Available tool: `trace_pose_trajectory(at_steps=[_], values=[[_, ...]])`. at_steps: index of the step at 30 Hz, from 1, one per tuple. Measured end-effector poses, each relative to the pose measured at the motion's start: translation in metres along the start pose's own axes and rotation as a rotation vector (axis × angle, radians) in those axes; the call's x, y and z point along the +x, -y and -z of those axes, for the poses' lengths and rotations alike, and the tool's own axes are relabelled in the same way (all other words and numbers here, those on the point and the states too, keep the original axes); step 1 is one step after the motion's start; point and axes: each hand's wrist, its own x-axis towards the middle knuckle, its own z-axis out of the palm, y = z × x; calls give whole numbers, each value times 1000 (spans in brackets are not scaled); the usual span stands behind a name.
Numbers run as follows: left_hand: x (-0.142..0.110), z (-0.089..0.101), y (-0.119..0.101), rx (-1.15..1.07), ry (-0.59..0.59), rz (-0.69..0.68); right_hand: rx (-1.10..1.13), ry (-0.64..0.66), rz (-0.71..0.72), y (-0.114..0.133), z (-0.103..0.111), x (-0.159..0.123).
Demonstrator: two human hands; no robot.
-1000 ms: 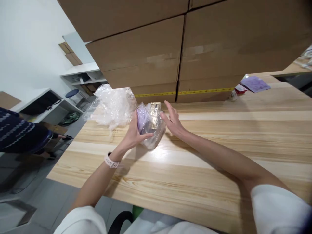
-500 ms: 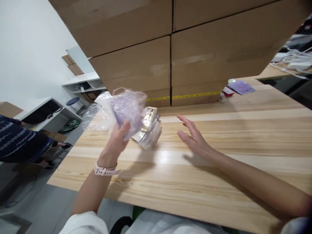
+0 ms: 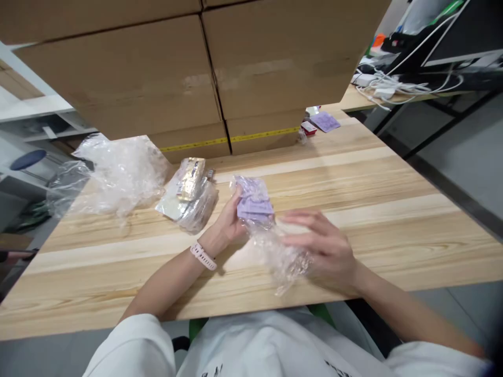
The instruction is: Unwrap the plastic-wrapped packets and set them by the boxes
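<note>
My left hand [image 3: 230, 219] is closed around a clear plastic bag [image 3: 275, 252] with purple packets [image 3: 254, 201] in its upper part. The bag's loose, crumpled end hangs toward the table's near edge. Beside that end is my right hand [image 3: 328, 245], blurred by motion, its fingers stretched out and apart. Whether its fingertips touch the plastic, I cannot tell. Left of my left hand lies a pile of plastic-wrapped packets [image 3: 198, 209], with a gold packet [image 3: 191, 178] on top.
Stacked cardboard boxes [image 3: 157, 84] stand along the table's far side. Crumpled clear plastic [image 3: 126, 170] lies at the left edge of the wooden table [image 3: 393, 225]. A purple pouch [image 3: 325, 121] and a small red box [image 3: 308, 128] sit at the far right, with white cables [image 3: 387, 86] beyond.
My left hand has lifted the bag of purple packets off the pile and carried it right. My right hand has come to the bag's loose end. The view has turned right.
</note>
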Motion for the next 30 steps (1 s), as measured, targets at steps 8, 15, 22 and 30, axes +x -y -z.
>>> trace_pose_trajectory(at_steps=[8, 15, 22, 30], values=[[-1, -8, -3, -1, 75, 158, 217, 507, -181, 11, 29, -9], [-7, -1, 17, 147, 190, 311, -248, 56, -116, -32, 10, 14], [-30, 4, 11, 455, 240, 184, -147, -71, -279, -32, 4, 1], [-34, 12, -18, 796, 221, 143, 458, -518, -968, -46, 48, -9]])
